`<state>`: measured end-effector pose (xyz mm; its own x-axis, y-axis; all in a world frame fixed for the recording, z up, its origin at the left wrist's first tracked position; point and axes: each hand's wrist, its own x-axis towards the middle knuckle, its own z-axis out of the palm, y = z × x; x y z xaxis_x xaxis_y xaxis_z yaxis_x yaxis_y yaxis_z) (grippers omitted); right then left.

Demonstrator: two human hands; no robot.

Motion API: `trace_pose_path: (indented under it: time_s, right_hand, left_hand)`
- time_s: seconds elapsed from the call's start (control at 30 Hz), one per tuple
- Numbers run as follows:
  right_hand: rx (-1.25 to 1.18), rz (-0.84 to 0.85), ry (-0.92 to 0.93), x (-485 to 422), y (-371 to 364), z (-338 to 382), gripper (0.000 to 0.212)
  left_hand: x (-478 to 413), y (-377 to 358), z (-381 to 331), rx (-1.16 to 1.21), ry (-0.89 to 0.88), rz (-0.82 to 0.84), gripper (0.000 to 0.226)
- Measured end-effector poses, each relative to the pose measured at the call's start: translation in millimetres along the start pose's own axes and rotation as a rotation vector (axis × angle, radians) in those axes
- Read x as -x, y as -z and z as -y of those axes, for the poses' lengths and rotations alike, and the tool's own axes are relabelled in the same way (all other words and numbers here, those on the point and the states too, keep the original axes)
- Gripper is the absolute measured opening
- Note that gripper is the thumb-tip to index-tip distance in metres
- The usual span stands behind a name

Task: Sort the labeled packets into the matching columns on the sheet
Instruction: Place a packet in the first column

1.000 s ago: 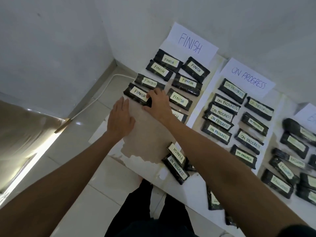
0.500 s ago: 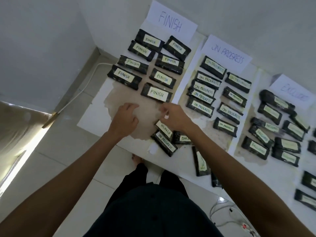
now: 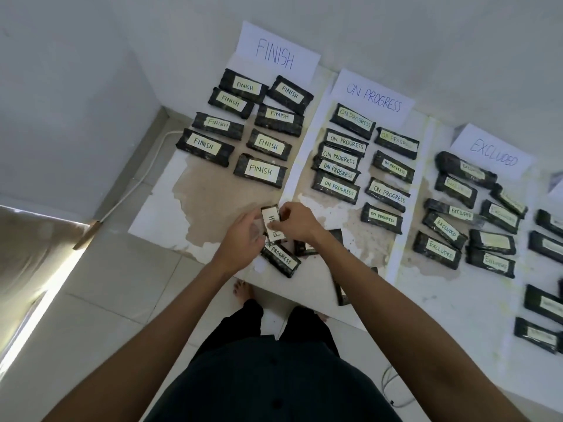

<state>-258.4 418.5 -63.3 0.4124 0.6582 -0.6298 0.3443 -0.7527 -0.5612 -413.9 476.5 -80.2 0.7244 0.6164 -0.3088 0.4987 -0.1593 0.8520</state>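
Observation:
Both my hands hold one dark packet labelled FINISH (image 3: pixel 272 223) above the sheet's near edge. My left hand (image 3: pixel 241 239) grips its left side and my right hand (image 3: pixel 297 222) pinches its right side. Just below it an ON PROGRESS packet (image 3: pixel 280 258) lies loose, with other loose packets (image 3: pixel 306 247) partly hidden under my right wrist. Farther away, several packets fill the FINISH column (image 3: pixel 262 170) under the FINISH sign (image 3: pixel 275 56). The ON PROGRESS column (image 3: pixel 336 188) and the EXCLUDED column (image 3: pixel 441 251) also hold several packets each.
The white sheet (image 3: pixel 158 217) lies on a tiled floor against a white wall, with a stained patch in its middle. A white cable (image 3: pixel 131 193) runs along the left. More packets (image 3: pixel 545 303) lie at the far right. My bare foot (image 3: pixel 242 289) stands at the sheet's edge.
My hands drew back from the FINISH column to the near pile. The FINISH packet that lay there is now lifted between both hands. The camera view has shifted.

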Motion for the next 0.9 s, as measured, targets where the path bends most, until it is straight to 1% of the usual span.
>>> trace_pose_path:
  time_s: [0.1, 0.2, 0.3, 0.4, 0.43, 0.5, 0.57, 0.6, 0.67, 0.8, 0.87, 0.9]
  right_hand:
    - [-0.316, -0.043, -0.068, -1, 7, 9, 0.026]
    - [-0.550, -0.016, -0.098, 0, 9, 19, 0.028]
    - [-0.659, -0.019, -0.087, -2, 7, 26, 0.025]
    - [-0.651, -0.044, -0.096, -4, 5, 27, 0.026]
    - [-0.605, -0.059, -0.101, -5, 4, 25, 0.028]
    - [-0.440, -0.090, -0.092, -3, 5, 19, 0.027]
    - [-0.267, -0.077, -0.056, 5, 6, 10, 0.022]
    - [-0.190, -0.057, -0.039, 10, 4, 5, 0.024]
    - [-0.025, -0.025, 0.011, 23, -7, -4, 0.035]
    - [0.409, -0.002, 0.178, 44, -40, -24, 0.060]
    - [0.589, -0.009, 0.212, 49, -49, -31, 0.065]
    - [0.637, -0.025, 0.224, 50, -50, -33, 0.064]
  left_hand:
    - [-4, 3, -10, -0.033, 0.045, -0.029, 0.071]
    - [-16, 9, -17, -0.119, 0.010, -0.081, 0.066]
    - [-34, 18, -17, -0.258, -0.065, -0.077, 0.053]
    - [-50, 27, -9, -0.412, -0.123, -0.015, 0.050]
    - [-55, 30, -6, -0.468, -0.134, 0.001, 0.051]
    - [-65, 37, -1, -0.581, -0.134, 0.033, 0.051]
    - [-74, 44, 2, -0.682, -0.138, 0.058, 0.046]
    - [-78, 46, 2, -0.718, -0.152, 0.068, 0.044]
    - [-84, 49, 4, -0.747, -0.184, 0.080, 0.045]
    - [-87, 50, 9, -0.742, -0.213, 0.061, 0.050]
    - [-84, 49, 11, -0.758, -0.210, 0.051, 0.054]
    - [-81, 48, 11, -0.764, -0.204, 0.040, 0.056]
